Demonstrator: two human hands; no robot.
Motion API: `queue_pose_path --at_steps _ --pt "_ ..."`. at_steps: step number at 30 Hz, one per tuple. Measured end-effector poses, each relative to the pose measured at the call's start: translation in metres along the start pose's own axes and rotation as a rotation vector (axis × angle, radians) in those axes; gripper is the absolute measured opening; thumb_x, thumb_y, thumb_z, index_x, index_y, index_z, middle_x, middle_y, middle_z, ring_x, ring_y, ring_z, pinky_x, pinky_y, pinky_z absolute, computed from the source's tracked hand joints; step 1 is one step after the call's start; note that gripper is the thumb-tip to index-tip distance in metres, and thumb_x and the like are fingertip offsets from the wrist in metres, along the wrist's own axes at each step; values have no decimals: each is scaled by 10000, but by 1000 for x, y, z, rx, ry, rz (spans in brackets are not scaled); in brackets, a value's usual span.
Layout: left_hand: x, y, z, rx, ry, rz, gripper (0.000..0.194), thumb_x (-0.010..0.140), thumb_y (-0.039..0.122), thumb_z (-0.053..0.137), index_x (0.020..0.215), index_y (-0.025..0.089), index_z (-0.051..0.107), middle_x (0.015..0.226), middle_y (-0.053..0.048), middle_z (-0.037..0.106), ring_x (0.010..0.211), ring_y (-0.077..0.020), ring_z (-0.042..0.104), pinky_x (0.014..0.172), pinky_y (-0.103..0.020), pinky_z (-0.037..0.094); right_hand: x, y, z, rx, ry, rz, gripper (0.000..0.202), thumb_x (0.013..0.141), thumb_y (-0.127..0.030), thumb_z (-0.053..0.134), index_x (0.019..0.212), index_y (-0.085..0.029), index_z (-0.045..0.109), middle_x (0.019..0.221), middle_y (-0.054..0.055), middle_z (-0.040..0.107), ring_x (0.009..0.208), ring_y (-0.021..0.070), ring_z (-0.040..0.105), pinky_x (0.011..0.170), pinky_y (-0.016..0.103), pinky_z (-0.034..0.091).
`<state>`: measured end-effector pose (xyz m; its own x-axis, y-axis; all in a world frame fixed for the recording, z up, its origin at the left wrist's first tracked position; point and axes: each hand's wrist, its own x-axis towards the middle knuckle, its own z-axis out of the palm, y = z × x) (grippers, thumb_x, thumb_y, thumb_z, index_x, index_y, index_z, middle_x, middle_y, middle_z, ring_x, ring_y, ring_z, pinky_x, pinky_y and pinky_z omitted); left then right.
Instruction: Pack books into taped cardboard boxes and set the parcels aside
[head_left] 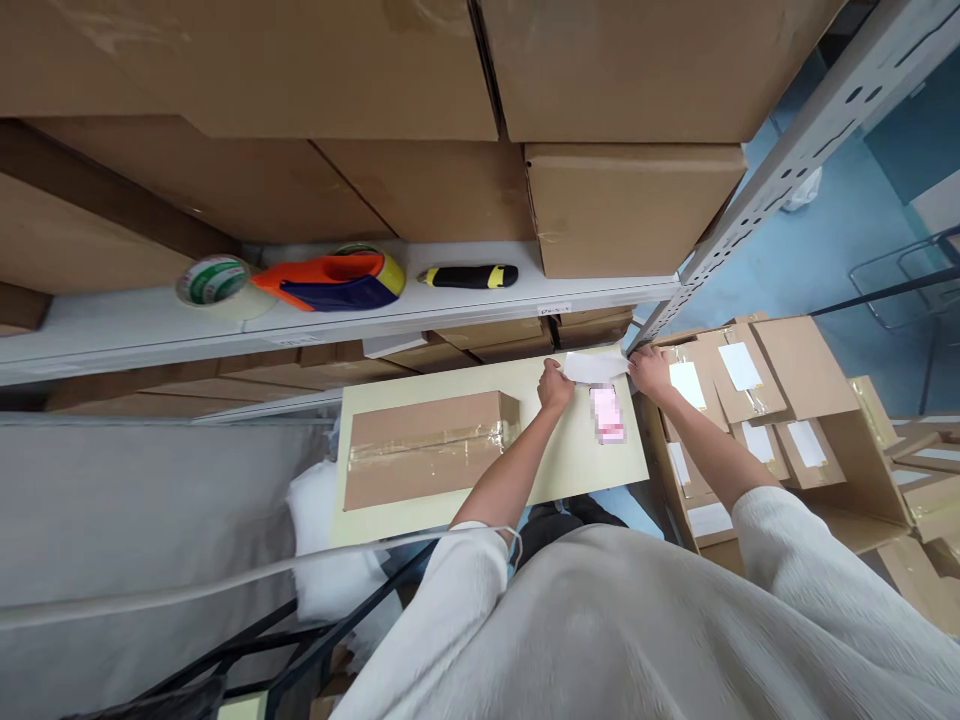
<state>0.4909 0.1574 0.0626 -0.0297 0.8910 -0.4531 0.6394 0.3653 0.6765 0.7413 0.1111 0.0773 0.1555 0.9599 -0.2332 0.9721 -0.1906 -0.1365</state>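
Note:
A blank-looking white paper slip (596, 367) stretches between my two hands over the far right part of the pale table (551, 470). My left hand (556, 386) is closed on its left end, fingers pinched. At the other end, my right hand (649, 372) grips the slip's right edge, close to the table's side. Just below the slip lies a flat pink-and-white rectangle (607, 414), blurred out, perhaps a phone. Left of my left hand rests a long cardboard box (427, 455), closed with clear tape along its top.
Above the table, a grey shelf (420, 310) bears a tape roll (216, 282), an orange-and-blue tape dispenser (330, 280), a black-and-yellow utility knife (469, 276) and large cartons (637, 210). A perforated post (780, 180) rises at right. Below it, an open carton (870, 490) holds several labelled boxes.

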Motion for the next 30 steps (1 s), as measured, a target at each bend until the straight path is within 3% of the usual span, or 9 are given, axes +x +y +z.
queue_pose_path --at_steps 5,12,21,27,30 --pt "-2 8 -19 -27 34 -18 364 899 101 605 1184 284 474 1023 -48 682 1007 -257 699 886 -359 502 -8 9 -1 4 -6 59 369 1007 -257 484 1230 -181 769 1330 242 659 1277 421 499 1083 556 350" --pt "-6 19 -48 -87 129 71 357 898 80 606 1172 267 474 906 -9 652 887 -230 682 870 -340 500 -16 11 -3 0 0 104 400 967 -245 514 1291 -188 742 1328 251 664 1302 433 499 1088 572 340" --pt "-21 14 -73 -88 162 73 379 876 76 608 1175 269 478 841 14 628 885 -237 686 827 -340 487 -29 11 -8 -26 -29 146 394 968 -241 509 1270 -146 743 1328 282 658 1297 448 527 1076 578 350" --pt "-34 9 -78 -163 137 79 337 905 110 583 1183 271 480 859 24 652 907 -213 726 813 -316 494 -39 -2 -10 -2 48 141 473 961 -222 520 1410 -141 646 1384 266 642 1289 432 527 1074 550 371" --pt "-42 6 -81 -195 140 83 334 924 127 578 1205 276 474 865 30 674 892 -196 747 793 -304 509 -45 -21 -16 41 102 50 500 966 -215 510 1449 -144 619 1427 241 625 1320 407 509 1101 526 364"
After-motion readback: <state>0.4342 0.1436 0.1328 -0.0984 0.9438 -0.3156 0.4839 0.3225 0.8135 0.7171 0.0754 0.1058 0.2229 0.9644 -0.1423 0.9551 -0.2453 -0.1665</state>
